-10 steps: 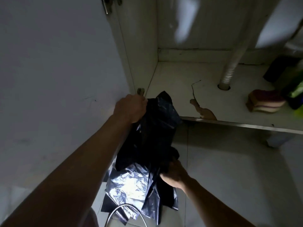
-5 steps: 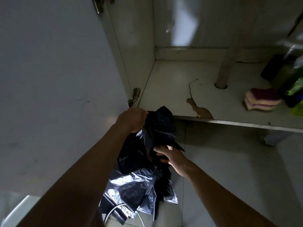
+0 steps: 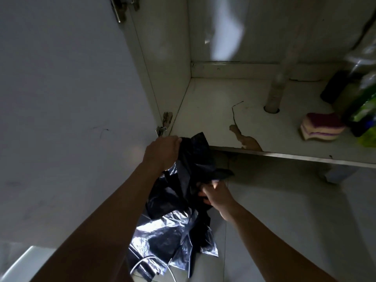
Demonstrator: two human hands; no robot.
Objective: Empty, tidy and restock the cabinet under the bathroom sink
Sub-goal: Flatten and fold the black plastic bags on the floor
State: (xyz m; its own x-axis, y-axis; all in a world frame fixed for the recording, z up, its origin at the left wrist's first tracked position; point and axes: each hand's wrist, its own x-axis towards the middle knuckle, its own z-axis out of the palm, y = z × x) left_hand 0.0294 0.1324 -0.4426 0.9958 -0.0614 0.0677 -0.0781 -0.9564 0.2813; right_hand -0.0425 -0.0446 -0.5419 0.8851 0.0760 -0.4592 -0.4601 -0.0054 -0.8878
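Note:
A crumpled black plastic bag hangs in front of the open cabinet, its lower part resting on the tiled floor. My left hand grips the bag's top edge, just below the cabinet's front left corner. My right hand clutches the bag lower down on its right side. The cabinet floor is white with a crack and peeled patch near the front edge. A purple and yellow sponge lies on it at the right.
A drain pipe goes down through the cabinet floor. Dark and green bottles stand at the far right. The open door fills the left side. A white cable loops on the floor by the bag.
My left hand with the bag's top has dropped from the cabinet edge to just below it. My right hand has moved up the bag and taken a new hold there.

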